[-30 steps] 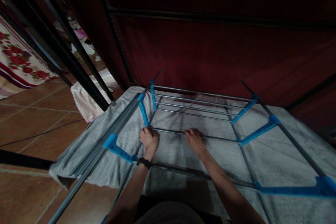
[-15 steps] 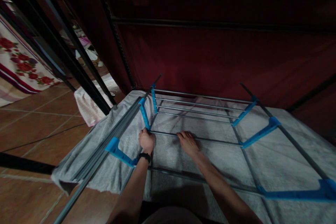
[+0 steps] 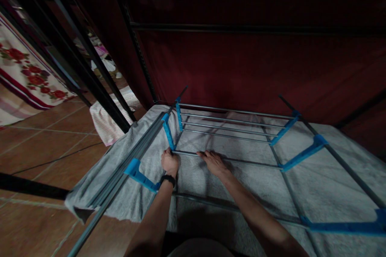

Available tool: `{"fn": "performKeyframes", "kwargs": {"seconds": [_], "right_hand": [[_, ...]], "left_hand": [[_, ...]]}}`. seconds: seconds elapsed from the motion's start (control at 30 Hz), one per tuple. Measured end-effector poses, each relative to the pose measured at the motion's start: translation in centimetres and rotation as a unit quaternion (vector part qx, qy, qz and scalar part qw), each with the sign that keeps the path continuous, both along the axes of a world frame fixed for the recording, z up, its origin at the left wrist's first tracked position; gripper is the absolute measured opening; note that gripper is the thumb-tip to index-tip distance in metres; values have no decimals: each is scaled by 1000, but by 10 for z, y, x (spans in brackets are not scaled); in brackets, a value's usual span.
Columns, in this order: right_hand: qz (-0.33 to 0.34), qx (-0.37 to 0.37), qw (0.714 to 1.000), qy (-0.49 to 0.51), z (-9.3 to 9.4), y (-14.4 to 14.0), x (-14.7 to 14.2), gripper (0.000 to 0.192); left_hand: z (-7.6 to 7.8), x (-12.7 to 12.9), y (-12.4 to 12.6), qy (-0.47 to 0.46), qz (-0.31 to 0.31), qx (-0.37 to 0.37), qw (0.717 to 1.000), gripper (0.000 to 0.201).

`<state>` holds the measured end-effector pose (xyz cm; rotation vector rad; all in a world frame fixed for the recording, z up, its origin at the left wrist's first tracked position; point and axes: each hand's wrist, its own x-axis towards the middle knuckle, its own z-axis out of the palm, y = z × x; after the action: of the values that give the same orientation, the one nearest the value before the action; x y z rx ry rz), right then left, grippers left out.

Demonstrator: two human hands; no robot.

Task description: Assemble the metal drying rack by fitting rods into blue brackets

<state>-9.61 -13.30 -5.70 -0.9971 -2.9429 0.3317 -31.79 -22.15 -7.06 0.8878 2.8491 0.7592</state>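
A rack frame of grey metal tubes and blue plastic brackets lies on a grey blanket [image 3: 205, 180]. My left hand [image 3: 169, 162], with a black band at the wrist, is closed at the lower end of a blue bracket [image 3: 169, 133], where a cross tube meets it; its fingertips are partly hidden. Farther right, my right hand [image 3: 213, 162] has its fingers over that same metal tube [image 3: 247, 162], thumb side toward the left hand. Another blue bracket [image 3: 303, 156] holds the tube's far end. Nearer me, a lower tube [image 3: 208, 200] runs below both forearms.
Several loose grey tubes [image 3: 129, 156] lie bundled along the blanket's left side. Black metal posts [image 3: 99, 84] rise at the left, over a tiled floor [image 3: 39, 148]. A dark red cloth [image 3: 229, 68] hangs behind the rack. A striped cloth [image 3: 105, 122] lies beyond the posts.
My right hand has slid slightly left along the tube, toward my left hand. The left hand keeps its place at the bracket. The whole view has shifted a little.
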Motion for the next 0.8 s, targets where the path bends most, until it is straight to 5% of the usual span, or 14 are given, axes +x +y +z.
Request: {"fn": "performKeyframes", "kwargs": {"seconds": [0.2, 0.47, 0.8], "right_hand": [[4, -11, 1000, 14, 11, -2, -10, 59], [48, -38, 997, 44, 24, -19, -78, 44], [83, -23, 996, 13, 10, -16, -97, 48]], "left_hand": [[4, 3, 0, 0, -3, -3, 1000, 37], [7, 7, -1, 7, 2, -4, 1000, 34], [1, 7, -1, 3, 10, -1, 1000, 36]]}}
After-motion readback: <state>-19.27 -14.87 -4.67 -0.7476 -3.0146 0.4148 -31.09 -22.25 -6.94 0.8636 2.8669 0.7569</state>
